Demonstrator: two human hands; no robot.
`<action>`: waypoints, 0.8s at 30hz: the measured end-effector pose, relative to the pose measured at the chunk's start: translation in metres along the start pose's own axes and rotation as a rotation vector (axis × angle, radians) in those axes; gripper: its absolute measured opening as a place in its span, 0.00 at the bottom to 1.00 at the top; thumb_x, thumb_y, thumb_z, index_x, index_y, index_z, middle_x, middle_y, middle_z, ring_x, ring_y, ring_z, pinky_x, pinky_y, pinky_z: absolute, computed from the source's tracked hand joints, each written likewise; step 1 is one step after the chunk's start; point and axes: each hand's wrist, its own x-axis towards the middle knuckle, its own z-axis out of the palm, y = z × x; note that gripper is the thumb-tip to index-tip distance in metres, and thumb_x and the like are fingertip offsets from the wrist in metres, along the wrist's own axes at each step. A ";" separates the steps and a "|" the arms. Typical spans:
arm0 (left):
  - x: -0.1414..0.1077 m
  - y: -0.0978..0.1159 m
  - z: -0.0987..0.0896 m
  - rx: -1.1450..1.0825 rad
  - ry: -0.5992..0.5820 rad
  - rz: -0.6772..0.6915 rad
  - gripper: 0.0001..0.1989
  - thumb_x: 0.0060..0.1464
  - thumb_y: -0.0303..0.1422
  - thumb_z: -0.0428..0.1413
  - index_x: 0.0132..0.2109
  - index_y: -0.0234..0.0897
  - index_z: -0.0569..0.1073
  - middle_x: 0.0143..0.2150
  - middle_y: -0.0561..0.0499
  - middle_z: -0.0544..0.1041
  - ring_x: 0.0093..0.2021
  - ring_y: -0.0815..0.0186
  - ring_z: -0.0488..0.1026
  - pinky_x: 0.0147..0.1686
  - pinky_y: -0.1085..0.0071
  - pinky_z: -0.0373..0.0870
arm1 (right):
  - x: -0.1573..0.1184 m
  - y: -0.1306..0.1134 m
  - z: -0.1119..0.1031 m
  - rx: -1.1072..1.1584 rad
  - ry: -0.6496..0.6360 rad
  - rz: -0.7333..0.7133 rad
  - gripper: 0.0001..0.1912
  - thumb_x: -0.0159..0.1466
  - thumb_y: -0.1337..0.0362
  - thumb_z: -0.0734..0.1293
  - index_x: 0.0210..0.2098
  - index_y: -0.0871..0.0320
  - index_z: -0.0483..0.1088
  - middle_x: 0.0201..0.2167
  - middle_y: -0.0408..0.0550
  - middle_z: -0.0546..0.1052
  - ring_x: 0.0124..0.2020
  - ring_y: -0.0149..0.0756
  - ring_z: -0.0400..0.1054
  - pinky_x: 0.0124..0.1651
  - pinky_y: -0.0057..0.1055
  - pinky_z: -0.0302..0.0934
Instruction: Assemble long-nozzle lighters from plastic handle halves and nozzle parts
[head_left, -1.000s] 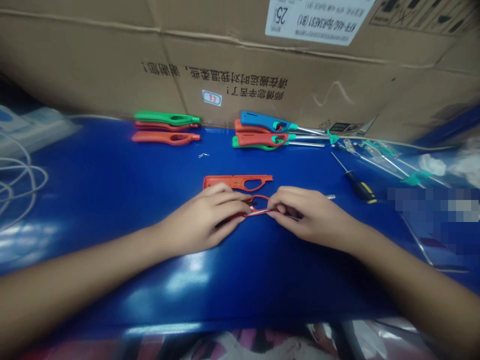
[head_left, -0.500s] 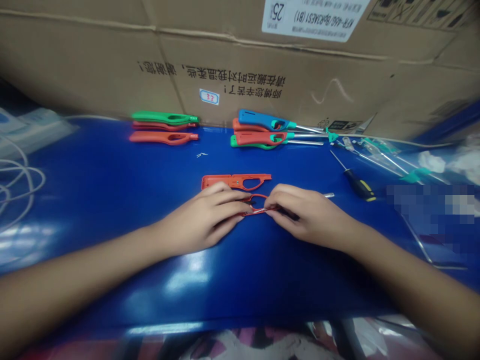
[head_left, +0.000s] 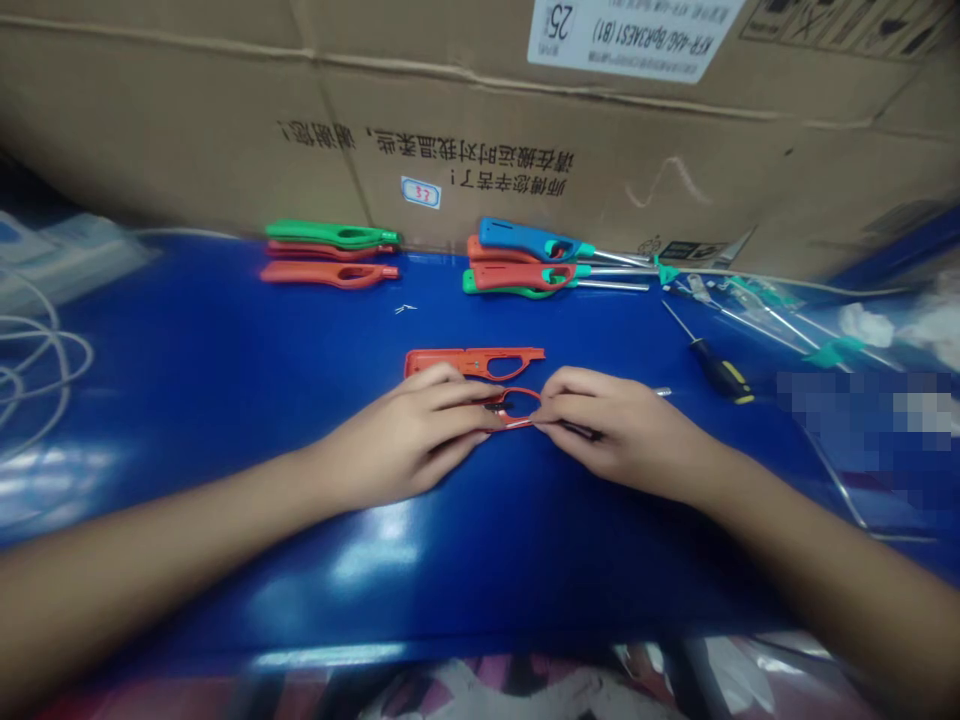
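Observation:
My left hand (head_left: 412,435) is closed on an orange lighter shell half (head_left: 523,393), covering its handle end. The shell's oval trigger opening shows between my two hands, with a small dark part inside it. My right hand (head_left: 611,425) pinches at the right end of this shell, where a thin metal piece and a dark piece show by the fingertips; what exactly the fingers grip is too small to make out. Just beyond my left fingers lies another orange shell half (head_left: 450,357), open side up. A metal tube end (head_left: 663,392) sticks out behind my right hand.
Green and orange shells (head_left: 330,273) lie at the back left. Assembled lighters (head_left: 525,235) are stacked at the back centre, against a cardboard box (head_left: 225,130). A screwdriver (head_left: 720,372), metal rods and clear bags are at right, white cable (head_left: 52,345) at left.
My right fingertips have shifted slightly at the shell's right end, and the dark piece beneath them sits a little differently. My left hand keeps its hold. The whole view has moved very slightly.

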 end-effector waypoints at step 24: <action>-0.002 -0.001 0.002 0.042 0.067 0.082 0.11 0.66 0.27 0.55 0.53 0.37 0.77 0.59 0.44 0.78 0.54 0.57 0.74 0.54 0.58 0.73 | -0.002 -0.004 -0.003 -0.078 -0.009 0.017 0.08 0.70 0.68 0.63 0.42 0.57 0.76 0.42 0.46 0.77 0.39 0.33 0.74 0.41 0.29 0.66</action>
